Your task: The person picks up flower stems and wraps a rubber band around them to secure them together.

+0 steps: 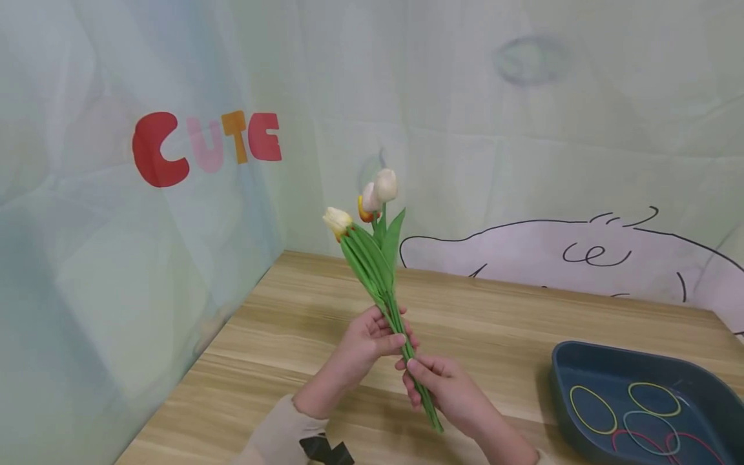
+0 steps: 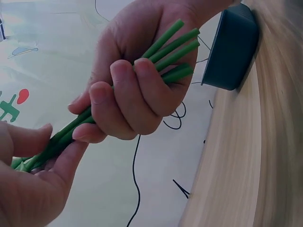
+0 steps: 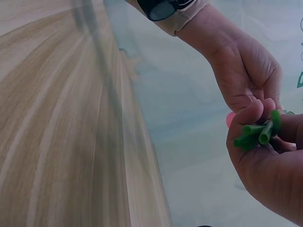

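A bunch of artificial tulips point(image 1: 372, 258) with green stems is held tilted above the table, its blooms up and to the left in the head view. The blooms are white, pale pink and yellow-orange. My left hand point(image 1: 365, 341) grips the stems around their middle, thumb across the front. Just below it, my right hand point(image 1: 444, 391) holds the lower stems between thumb and curled fingers. In the left wrist view, several cut stem ends point(image 2: 177, 49) stick out past the right hand point(image 2: 137, 90). The right wrist view shows those stem ends point(image 3: 260, 132) end-on; the blooms are mostly hidden there.
A dark blue tray point(image 1: 572, 352) stands at the right of the wooden table point(image 1: 279, 323). Yellow, teal and red rubber bands lie in it, including a yellow band point(image 1: 593, 410). A printed cloth backdrop point(image 1: 465, 161) rises behind the table and along its left side.
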Demonstrator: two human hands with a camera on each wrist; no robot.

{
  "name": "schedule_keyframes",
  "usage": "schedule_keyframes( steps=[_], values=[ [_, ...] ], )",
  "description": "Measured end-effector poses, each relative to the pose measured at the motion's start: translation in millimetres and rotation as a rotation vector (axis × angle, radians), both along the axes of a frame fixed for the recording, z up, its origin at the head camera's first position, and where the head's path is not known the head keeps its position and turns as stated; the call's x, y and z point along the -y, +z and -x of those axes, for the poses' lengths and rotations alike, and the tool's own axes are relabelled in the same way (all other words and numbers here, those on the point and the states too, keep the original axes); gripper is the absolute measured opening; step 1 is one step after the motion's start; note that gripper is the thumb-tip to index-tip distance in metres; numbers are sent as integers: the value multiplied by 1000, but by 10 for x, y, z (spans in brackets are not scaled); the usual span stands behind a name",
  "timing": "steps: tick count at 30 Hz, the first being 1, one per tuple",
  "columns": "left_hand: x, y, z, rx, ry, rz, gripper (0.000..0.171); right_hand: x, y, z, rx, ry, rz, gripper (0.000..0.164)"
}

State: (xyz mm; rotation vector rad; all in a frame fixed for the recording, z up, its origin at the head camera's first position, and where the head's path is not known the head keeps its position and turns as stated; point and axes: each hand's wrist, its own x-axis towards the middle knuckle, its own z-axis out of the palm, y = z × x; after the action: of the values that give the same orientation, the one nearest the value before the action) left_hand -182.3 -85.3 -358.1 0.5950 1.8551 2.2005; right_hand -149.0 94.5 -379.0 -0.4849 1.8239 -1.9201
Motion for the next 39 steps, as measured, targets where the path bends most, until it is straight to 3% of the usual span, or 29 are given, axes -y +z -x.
schedule_keyframes(
  steps=[9, 17, 26, 39],
  values=[
    [8, 64, -22, 61, 2, -99, 29, 16, 12, -20, 16, -8, 4, 36],
    [21, 75, 17, 68, 27, -50, 33, 23, 23, -19, -45, -10, -50, 39],
    [50, 93, -9, 86, 21, -9, 29, 17, 13, -22, -37, -11, -91, 40],
    [63, 79, -2, 99, -12, -68, 18, 8, 9, -23, -36, -2, -88, 41]
  ],
)
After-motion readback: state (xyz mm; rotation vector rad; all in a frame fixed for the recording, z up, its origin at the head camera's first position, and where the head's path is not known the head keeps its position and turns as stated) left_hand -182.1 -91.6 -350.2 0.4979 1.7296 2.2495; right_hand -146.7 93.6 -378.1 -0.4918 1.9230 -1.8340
